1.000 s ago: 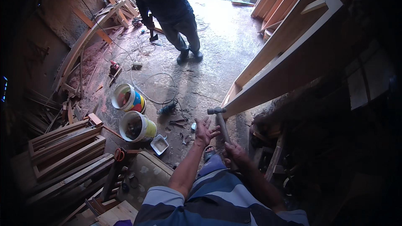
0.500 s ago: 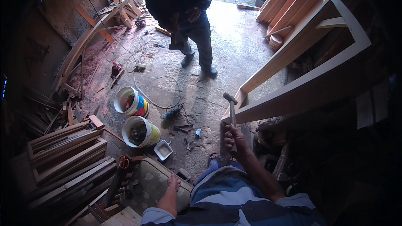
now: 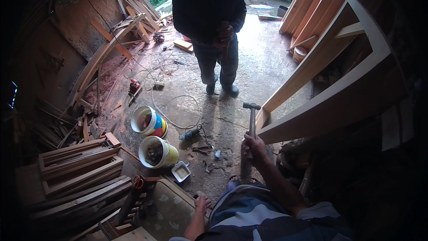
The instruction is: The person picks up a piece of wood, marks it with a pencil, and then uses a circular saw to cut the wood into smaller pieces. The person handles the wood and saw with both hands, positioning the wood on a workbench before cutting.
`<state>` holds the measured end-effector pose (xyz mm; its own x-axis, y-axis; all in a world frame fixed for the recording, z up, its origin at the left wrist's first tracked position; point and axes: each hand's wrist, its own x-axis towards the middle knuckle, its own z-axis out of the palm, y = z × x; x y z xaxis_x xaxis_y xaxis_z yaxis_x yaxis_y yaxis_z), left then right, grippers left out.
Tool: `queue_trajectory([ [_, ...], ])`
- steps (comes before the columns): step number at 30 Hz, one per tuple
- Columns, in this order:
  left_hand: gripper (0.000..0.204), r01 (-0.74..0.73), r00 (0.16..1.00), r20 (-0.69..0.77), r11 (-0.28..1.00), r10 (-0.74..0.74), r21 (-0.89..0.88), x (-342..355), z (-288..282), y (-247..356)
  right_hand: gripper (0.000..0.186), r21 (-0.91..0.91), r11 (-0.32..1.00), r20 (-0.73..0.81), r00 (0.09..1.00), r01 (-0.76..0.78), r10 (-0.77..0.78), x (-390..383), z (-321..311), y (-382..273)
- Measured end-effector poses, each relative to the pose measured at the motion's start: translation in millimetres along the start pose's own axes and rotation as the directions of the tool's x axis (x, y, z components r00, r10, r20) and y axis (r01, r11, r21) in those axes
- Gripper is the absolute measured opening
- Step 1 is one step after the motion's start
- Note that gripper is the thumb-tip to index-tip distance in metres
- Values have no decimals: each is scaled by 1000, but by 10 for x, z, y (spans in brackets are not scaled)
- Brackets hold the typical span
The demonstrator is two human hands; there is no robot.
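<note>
While the left hand (image 3: 202, 205) rests with fingers loosely spread on the edge of a worn cushioned seat (image 3: 171, 209), holding nothing, the right hand (image 3: 255, 148) is closed around the handle of a hammer (image 3: 252, 118), head raised upright just beside the end of a pale wooden frame (image 3: 330, 85). Farther off, two paint buckets (image 3: 154, 138) stand on the concrete floor (image 3: 263, 67) near a cable. Beyond them another person (image 3: 211, 22) stands facing this way.
</note>
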<state>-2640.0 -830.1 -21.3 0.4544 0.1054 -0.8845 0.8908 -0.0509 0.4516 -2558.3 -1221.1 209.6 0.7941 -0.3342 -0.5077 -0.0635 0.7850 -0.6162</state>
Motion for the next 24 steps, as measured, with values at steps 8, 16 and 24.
queue_trajectory([
  [8, 45, -24, 1000, -1, 998, 24, -53, -205, 238, -251, 28, -83, 995, -41, 998, 52, -56, -69, -197, -289],
  [16, 47, -1, 1000, 16, 998, 2, -59, -323, 375, -506, 31, -172, 975, -29, 988, 142, -149, 2, -259, -423],
  [24, 33, 28, 999, -25, 982, -33, -186, -504, 411, -790, 35, -294, 939, 22, 983, 180, -182, 44, -378, -427],
])
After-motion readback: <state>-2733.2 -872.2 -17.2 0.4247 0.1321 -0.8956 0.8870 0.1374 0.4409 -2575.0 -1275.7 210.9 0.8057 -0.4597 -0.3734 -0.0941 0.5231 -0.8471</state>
